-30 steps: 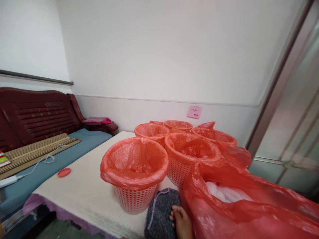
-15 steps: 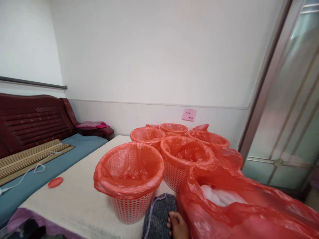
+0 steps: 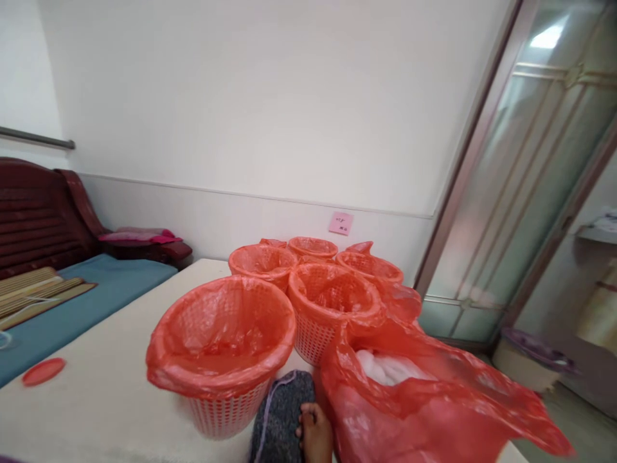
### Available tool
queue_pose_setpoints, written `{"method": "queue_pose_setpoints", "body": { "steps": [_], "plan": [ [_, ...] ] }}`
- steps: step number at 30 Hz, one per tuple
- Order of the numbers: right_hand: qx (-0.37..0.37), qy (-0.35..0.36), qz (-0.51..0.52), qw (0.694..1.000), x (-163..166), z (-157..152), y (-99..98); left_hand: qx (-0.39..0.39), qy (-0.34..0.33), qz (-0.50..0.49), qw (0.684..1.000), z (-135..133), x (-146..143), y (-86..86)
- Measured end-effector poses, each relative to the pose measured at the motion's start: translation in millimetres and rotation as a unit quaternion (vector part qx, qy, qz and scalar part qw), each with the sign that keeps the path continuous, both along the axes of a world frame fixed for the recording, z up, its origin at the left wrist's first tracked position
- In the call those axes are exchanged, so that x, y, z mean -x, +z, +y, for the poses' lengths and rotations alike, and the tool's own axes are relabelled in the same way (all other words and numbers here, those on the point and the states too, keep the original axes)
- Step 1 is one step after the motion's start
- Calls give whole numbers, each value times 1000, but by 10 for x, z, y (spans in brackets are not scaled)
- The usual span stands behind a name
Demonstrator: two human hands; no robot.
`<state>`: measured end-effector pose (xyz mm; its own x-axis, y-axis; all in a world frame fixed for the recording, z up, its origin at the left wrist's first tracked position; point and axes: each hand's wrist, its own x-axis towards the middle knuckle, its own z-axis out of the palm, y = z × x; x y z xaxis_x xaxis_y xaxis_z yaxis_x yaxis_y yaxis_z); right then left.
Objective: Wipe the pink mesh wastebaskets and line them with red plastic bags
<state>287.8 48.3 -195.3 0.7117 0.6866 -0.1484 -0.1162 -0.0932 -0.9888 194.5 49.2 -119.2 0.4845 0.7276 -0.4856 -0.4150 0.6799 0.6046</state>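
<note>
One hand [image 3: 315, 432], side unclear, fingers curled on grey knit cloth [image 3: 282, 418] at counter's near edge, wedged between front basket [image 3: 222, 360] and red bag [image 3: 414, 411]. Other hand unseen.

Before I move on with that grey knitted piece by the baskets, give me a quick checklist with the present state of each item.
1. Hand on the grey knitted piece: ok, fingers rest on it at the bottom edge of the view.
2. Grip closed or open: cannot tell, only part of the hand shows; which hand it is also unclear.
3. Nearest basket lined and upright: ok, red liner folded over its rim.
4. Big red bag open: ok, white stuffing shows inside.
5. Second hand: cannot tell, out of view.
6. Rear baskets lined: ok.
</note>
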Motion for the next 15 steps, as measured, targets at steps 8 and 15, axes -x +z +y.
{"method": "queue_pose_setpoints", "body": {
  "steps": [8,15],
  "plan": [
    [-1,4,-1,1000,9,19,-78,-3,-2,-61,998,24,-122,-77],
    [7,-5,-23,1000,19,37,-238,7,8,-86,996,73,-98,-28]
  ]
}}
